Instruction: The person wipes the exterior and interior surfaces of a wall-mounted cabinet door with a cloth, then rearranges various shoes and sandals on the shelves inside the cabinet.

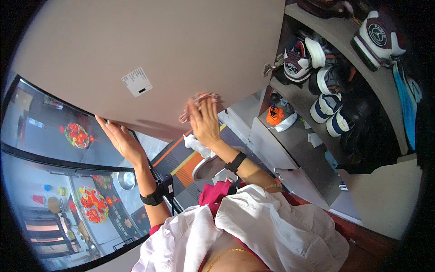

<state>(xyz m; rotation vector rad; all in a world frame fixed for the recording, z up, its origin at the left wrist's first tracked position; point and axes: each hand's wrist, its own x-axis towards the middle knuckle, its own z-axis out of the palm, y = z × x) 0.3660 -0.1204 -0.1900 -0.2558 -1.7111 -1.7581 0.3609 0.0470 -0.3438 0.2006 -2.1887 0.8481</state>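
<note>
A broad beige cabinet door panel [204, 44] stands swung out before me, with a white printed label [137, 82] on its face. My right hand [205, 124] presses a crumpled pink cloth [187, 110] flat against the panel near its lower edge; the fingers partly cover the cloth. At the panel's near left edge, my left hand [124, 142] holds the door, its fingers stretched along the edge and their tips partly hidden. Both wrists carry black straps.
To the right, an open shoe cabinet [340, 91] holds several shoes, with an orange item [274, 115] on a lower shelf. A metal hinge [272, 66] joins the door. Dark-framed glass panels [44, 125] stand at left. A white animal [198, 145] is on the striped mat [185, 165].
</note>
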